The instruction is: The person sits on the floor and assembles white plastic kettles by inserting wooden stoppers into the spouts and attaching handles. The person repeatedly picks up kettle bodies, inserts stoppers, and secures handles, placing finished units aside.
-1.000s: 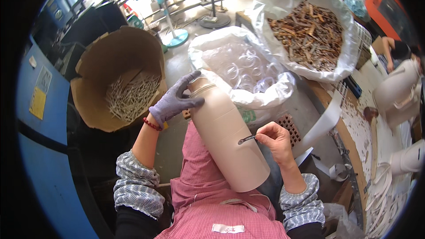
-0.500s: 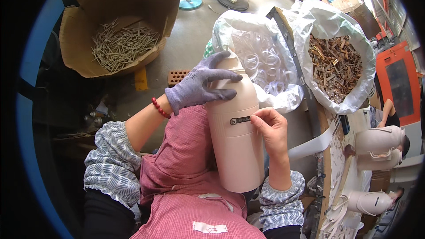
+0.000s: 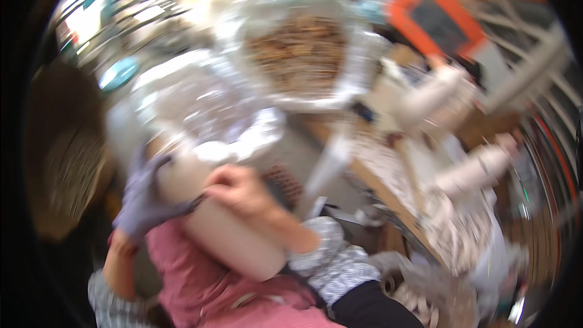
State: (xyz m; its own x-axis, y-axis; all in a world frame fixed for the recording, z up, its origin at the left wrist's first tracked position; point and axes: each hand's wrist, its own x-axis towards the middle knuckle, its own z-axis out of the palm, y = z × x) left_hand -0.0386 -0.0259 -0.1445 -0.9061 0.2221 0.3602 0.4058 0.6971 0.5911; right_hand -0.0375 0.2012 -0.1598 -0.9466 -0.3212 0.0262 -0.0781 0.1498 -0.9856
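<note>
A cream vacuum flask (image 3: 234,240) lies tilted across my lap, its upper end pointing away to the left. My left hand (image 3: 146,197), in a grey-purple glove, is wrapped round its upper body. The dark label (image 3: 198,201) on its side shows only as a smear beside my gloved fingers. My bare right hand (image 3: 240,191) rests at the flask's side close to that label, its fingers closed in a pinch. Motion blur hides whatever they may hold.
Ahead stands a bag of clear plastic rings (image 3: 200,106), with a bag of brown strips (image 3: 297,54) beyond it. A cardboard box (image 3: 45,206) is at left. To the right, a workbench (image 3: 388,176) bears more flasks (image 3: 477,170) and pale strips (image 3: 455,225). A person works farther back.
The view has swung to the right and blurred. The flask now slants up to the left, and both hands stay at it, the right still pinched by the label.
</note>
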